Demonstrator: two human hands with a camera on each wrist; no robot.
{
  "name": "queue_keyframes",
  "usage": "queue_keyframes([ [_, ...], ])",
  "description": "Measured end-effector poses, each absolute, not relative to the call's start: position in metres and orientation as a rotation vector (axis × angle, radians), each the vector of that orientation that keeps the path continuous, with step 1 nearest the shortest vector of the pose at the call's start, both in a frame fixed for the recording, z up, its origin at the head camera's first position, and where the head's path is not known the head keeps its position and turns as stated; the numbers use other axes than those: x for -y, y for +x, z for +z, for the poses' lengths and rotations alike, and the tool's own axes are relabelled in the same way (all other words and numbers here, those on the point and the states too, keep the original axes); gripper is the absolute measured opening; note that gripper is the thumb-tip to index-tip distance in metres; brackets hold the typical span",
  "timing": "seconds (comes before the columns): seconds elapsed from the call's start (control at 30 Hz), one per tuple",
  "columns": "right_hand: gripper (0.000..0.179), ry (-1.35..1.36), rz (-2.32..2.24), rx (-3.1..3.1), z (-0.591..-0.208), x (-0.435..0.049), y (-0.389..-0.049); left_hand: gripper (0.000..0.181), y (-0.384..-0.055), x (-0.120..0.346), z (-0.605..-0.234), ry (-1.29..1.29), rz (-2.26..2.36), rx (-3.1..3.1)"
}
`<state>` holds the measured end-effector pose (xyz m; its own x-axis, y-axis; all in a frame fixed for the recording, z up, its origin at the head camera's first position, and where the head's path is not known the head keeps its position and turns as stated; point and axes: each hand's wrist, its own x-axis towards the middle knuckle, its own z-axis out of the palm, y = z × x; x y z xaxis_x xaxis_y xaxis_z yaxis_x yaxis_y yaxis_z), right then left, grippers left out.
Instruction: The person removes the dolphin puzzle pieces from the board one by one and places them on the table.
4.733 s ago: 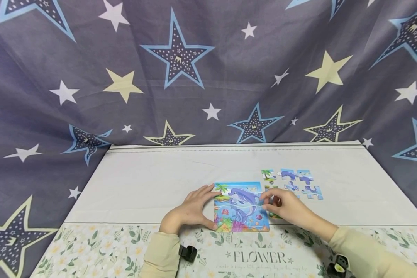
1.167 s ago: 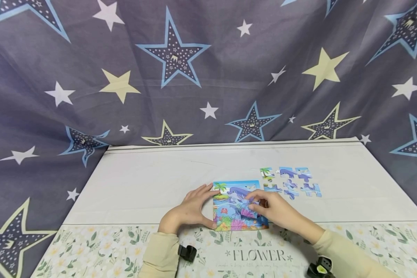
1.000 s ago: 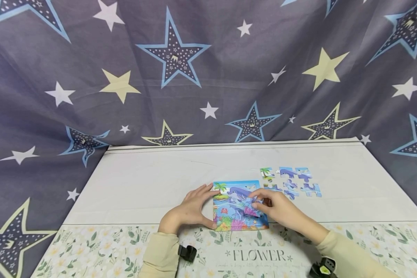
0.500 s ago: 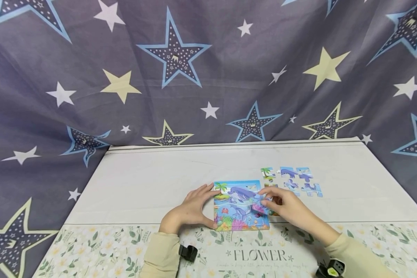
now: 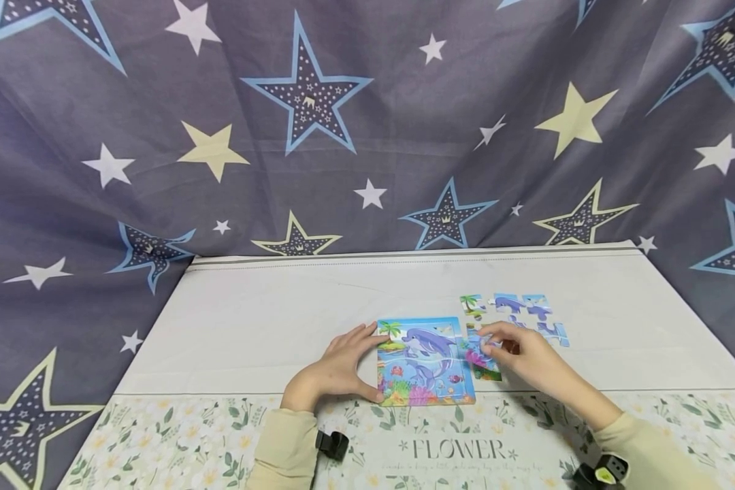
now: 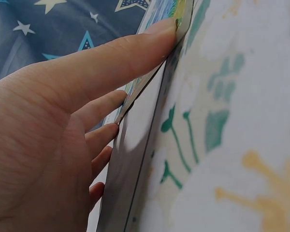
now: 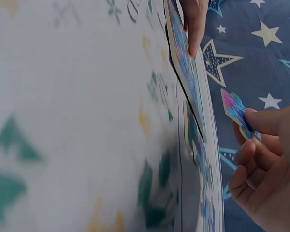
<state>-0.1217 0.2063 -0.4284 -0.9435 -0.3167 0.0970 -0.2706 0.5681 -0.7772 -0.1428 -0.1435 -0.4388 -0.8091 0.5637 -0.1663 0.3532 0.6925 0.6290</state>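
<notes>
A square puzzle board (image 5: 425, 357) printed with two dolphins, a palm tree and coral lies flat on the table. My left hand (image 5: 333, 371) is spread along its left side, thumb at the near corner and forefinger near the far one. In the left wrist view the thumb (image 6: 135, 48) presses the board's edge. To the right of the board, my right hand (image 5: 523, 350) pinches a puzzle piece (image 5: 474, 355) with pink coral on blue between thumb and fingers. The right wrist view shows this piece (image 7: 235, 108) raised above the table.
Several loose pieces lie right of the board, among them a palm tree piece (image 5: 471, 304) and a dolphin piece (image 5: 508, 303). A green-edged piece (image 5: 488, 374) sits partly beneath the held one. Behind the table hangs a star-patterned curtain (image 5: 343, 190).
My right hand held the coral piece over the board's lower right part about a second ago. It has since moved right, over the loose pieces. The left hand stays put.
</notes>
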Motion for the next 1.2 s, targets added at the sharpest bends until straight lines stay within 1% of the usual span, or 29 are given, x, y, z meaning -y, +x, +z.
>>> queue_keyframes([
  [0.5,0.023,-0.486,-1.232,-2.823,-0.431,-0.247,-0.125,0.102,-0.143,0.142,-0.440,0.727,0.853,-2.552],
  [0.73,0.020,-0.525,-1.223,-2.820,-0.435,-0.264,-0.126,0.102,-0.143,0.142,-0.440,0.729,0.841,-2.559],
  [0.93,0.016,-0.587,-1.237,-2.756,-0.437,-0.273,-0.126,0.102,-0.143,0.142,-0.439,0.719,0.847,-2.551],
  [1.2,0.011,-0.577,-1.179,-2.673,-0.438,-0.276,-0.126,0.102,-0.144,0.142,-0.438,0.721,0.861,-2.548],
])
